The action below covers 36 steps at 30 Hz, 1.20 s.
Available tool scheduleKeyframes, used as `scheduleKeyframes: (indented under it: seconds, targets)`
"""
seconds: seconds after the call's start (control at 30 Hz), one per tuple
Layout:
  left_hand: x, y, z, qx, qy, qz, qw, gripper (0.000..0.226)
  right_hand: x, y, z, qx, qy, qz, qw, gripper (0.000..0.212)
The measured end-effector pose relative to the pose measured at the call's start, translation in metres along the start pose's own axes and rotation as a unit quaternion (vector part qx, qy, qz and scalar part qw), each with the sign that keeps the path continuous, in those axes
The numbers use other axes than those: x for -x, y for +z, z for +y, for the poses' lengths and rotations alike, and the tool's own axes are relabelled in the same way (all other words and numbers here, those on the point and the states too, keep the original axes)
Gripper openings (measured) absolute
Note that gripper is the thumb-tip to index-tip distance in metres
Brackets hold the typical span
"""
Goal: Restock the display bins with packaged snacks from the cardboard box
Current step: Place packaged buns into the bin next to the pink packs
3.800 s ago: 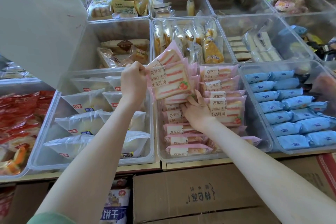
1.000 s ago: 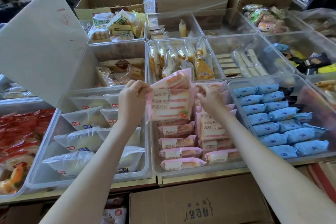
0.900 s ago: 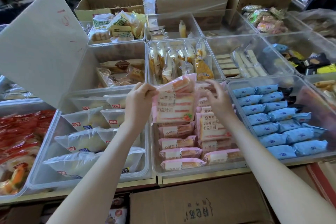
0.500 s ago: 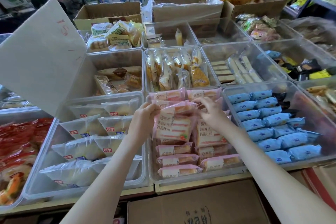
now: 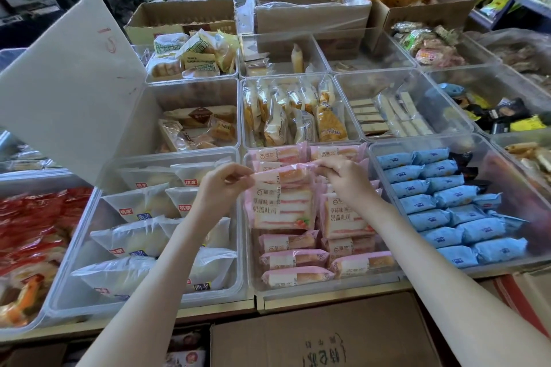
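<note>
Lower than before, pink sandwich pack in clear bin, left hand and right hand tight on its top.

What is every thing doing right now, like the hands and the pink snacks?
Pink bin: uncovered, nearly full.
Pink pack: held upright over it.
Left hand: pinching the pack's top edge.
Right hand: pinching that edge too.
White lid: tilted up.

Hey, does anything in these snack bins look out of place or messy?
Mostly tidy. Among the blue packets, a few dark packets lie toward the far right, a different product mixed in. The upright pink pack is just pinched at its top by the left hand and right hand.
</note>
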<state>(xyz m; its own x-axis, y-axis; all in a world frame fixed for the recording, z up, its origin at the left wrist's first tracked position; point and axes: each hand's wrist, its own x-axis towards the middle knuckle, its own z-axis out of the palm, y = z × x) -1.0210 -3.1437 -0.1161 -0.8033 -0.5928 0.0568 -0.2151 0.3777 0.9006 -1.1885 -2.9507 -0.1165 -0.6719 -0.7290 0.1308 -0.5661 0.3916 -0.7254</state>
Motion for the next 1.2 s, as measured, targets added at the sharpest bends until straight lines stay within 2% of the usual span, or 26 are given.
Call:
scheduleKeyframes:
  seconds: [0.07,0.13,0.23,0.33,0.43,0.57,0.67,0.8,0.97,1.07,1.2]
  targets:
    - [-0.003,0.000,-0.001,-0.003,-0.044,-0.033,0.999,0.017,-0.006,0.004,-0.004,0.051,0.065,-0.036,0.996,0.022]
    - [-0.007,0.003,-0.005,-0.063,-0.078,-0.062,0.993,0.013,-0.011,0.010,-0.004,0.119,0.102,-0.061,0.986,0.025]
    - [-0.017,0.009,-0.008,-0.187,-0.061,-0.055,0.979,0.019,-0.020,0.022,0.004,0.213,0.110,-0.060,0.969,0.027]
    - [-0.031,0.018,-0.008,-0.262,-0.020,-0.048,0.964,0.022,-0.031,0.027,0.016,0.276,0.129,-0.074,0.949,0.028]
    - [-0.046,0.026,-0.012,-0.357,0.007,-0.040,0.933,0.031,-0.036,0.027,0.027,0.257,0.155,-0.096,0.949,0.027]
    - [-0.060,0.030,-0.016,-0.395,-0.018,-0.083,0.915,0.046,-0.039,0.026,0.034,0.189,0.154,-0.089,0.966,0.027]
    - [-0.066,0.027,-0.017,-0.383,-0.014,-0.114,0.917,0.043,-0.040,0.023,0.036,0.109,0.164,-0.114,0.974,0.047]
    - [-0.067,0.023,-0.018,-0.398,0.013,-0.103,0.912,0.030,-0.048,0.020,0.032,0.015,0.121,-0.099,0.988,0.045]
    - [-0.055,0.021,-0.028,-0.481,0.088,-0.029,0.872,0.022,-0.057,0.023,0.031,0.091,0.088,-0.098,0.987,0.034]
    - [-0.053,0.022,-0.031,-0.455,0.088,-0.018,0.886,0.023,-0.056,0.024,0.033,0.139,0.127,-0.099,0.977,0.022]
    - [-0.055,0.025,-0.032,-0.423,0.089,-0.003,0.902,0.023,-0.056,0.021,0.026,0.109,0.091,-0.065,0.988,0.008]
